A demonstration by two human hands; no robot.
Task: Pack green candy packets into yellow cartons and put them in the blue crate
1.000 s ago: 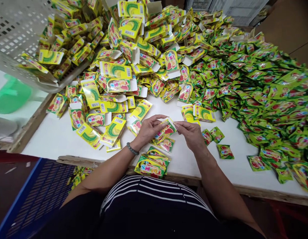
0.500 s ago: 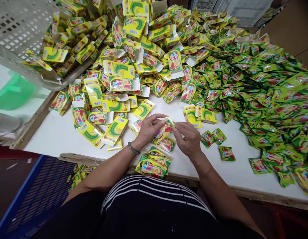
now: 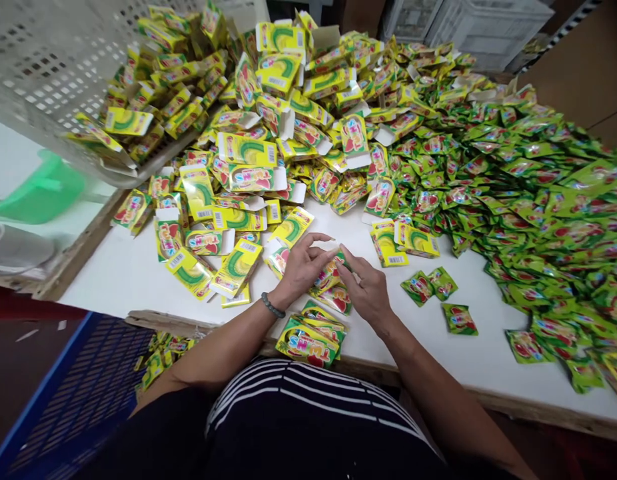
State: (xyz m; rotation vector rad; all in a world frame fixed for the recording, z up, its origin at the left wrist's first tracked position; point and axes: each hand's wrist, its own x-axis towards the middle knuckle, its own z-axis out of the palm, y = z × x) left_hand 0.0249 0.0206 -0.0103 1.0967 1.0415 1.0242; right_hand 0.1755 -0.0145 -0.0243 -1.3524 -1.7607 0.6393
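Observation:
My left hand [image 3: 304,268] and my right hand [image 3: 364,285] meet over the white table, both closed on one small printed candy box [image 3: 327,279]. Fingertips of both hands pinch its upper end; much of the box is hidden behind them. Another box [image 3: 341,300] lies just under it. Closer to my body, a few "TWINS" boxes [image 3: 308,341] overlap at the table edge. Left of my hands are loose yellow-green boxes [image 3: 238,267], some with white flaps raised. Green sachets [image 3: 417,288] lie flat to the right of my right hand.
A large heap of boxes [image 3: 248,150] spreads across the back, partly inside a tipped white perforated basket [image 3: 33,73]. Shiny green sachets [image 3: 538,220] are piled at right. A blue crate [image 3: 63,393] stands below the wooden table edge; a green scoop-like thing [image 3: 43,190] is at left.
My right hand's fingers have moved up and left over the box's end, closer to my left fingertips. The whole view has shifted slightly; both hands keep the box.

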